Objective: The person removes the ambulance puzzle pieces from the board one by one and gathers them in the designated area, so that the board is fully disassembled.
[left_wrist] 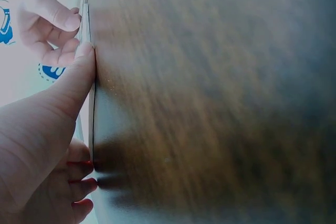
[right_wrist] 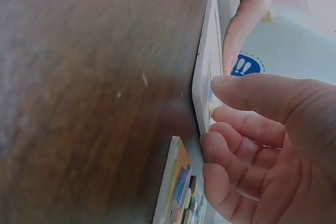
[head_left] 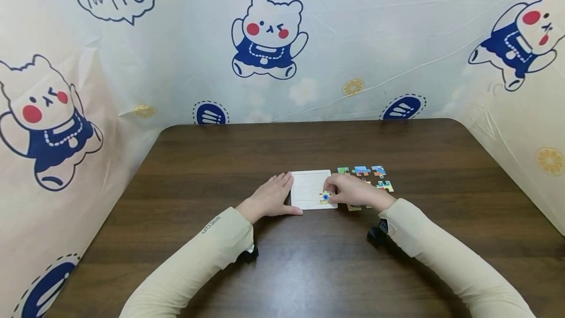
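Observation:
A white puzzle tray lies flat on the brown table. My left hand steadies it, fingers stretched along its left side and thumb at the front left corner. Over the tray's right part, my right hand pinches a yellow puzzle piece with a blue round spot, thumb and index finger at its edges. That piece sits in the front right corner of the tray, partly covered by the fingers. In the right wrist view the other fingers curl beside the tray's edge.
Several loose colourful puzzle pieces lie in rows right of the tray, some hidden under my right hand and wrist. One loose piece shows close below the right fingers. A printed cloth hangs behind the table.

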Demonstrator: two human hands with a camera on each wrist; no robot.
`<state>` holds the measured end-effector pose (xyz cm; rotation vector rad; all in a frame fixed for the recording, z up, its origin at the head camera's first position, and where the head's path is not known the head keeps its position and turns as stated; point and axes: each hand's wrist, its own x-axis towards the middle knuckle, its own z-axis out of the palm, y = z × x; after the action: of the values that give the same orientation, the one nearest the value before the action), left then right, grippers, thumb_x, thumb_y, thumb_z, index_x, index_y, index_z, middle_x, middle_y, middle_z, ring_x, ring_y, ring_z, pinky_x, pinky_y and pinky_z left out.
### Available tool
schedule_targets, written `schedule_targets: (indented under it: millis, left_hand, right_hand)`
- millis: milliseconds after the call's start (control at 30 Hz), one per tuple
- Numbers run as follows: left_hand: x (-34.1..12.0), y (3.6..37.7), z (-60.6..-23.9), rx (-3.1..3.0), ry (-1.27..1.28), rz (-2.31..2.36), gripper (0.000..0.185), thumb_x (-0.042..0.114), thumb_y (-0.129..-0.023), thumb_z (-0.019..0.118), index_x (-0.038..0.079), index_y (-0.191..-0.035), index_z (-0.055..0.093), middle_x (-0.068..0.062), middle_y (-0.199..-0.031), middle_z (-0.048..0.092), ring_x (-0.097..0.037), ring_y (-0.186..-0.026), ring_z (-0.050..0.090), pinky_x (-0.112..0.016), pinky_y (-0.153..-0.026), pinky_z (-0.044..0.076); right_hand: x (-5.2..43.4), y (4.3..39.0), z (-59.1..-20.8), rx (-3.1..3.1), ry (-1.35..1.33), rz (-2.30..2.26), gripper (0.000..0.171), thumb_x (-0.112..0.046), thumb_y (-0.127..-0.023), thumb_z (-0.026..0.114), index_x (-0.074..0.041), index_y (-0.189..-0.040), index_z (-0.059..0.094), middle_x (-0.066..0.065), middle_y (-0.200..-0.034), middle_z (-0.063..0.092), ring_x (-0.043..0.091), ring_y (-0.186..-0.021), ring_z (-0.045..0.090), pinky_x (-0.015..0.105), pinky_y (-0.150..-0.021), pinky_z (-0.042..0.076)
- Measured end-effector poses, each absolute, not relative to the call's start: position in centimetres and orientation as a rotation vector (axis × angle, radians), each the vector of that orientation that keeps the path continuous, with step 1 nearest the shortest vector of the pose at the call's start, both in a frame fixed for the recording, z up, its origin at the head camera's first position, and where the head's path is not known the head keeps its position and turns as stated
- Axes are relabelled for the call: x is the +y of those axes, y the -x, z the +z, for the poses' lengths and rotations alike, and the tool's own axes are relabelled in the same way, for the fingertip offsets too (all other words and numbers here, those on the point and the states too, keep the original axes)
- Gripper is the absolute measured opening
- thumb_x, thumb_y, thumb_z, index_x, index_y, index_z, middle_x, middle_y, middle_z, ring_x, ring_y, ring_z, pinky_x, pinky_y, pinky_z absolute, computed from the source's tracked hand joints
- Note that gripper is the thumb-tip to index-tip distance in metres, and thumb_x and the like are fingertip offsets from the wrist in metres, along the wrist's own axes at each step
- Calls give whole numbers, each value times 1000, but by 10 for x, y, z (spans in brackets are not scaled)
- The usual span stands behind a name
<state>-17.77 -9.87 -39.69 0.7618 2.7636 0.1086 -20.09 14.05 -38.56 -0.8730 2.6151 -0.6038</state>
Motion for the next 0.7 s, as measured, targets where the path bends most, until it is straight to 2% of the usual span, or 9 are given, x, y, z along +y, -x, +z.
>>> schedule_targets:
  millis: [400,700]
  left_hand:
    - [-98,176,-394,2770,-779,115,99,63,-82,57,-5,-147,24,-19,-155,21,-31,-144,23,-42,-117,22]
    - [-98,176,-395,2773,-782,111,99,64,-82,57,-4,-146,25,-19,-155,22,-30,-144,23,-42,-117,22]
  right_hand:
    - [140,200,-383,2620,858,-656,16,-10,-82,69,-6,-95,61,3,-84,58,13,-72,48,26,-64,41]
    - [140,201,-383,2586,821,-705,15,-7,-82,66,-5,-96,61,1,-80,59,11,-69,50,24,-62,42]
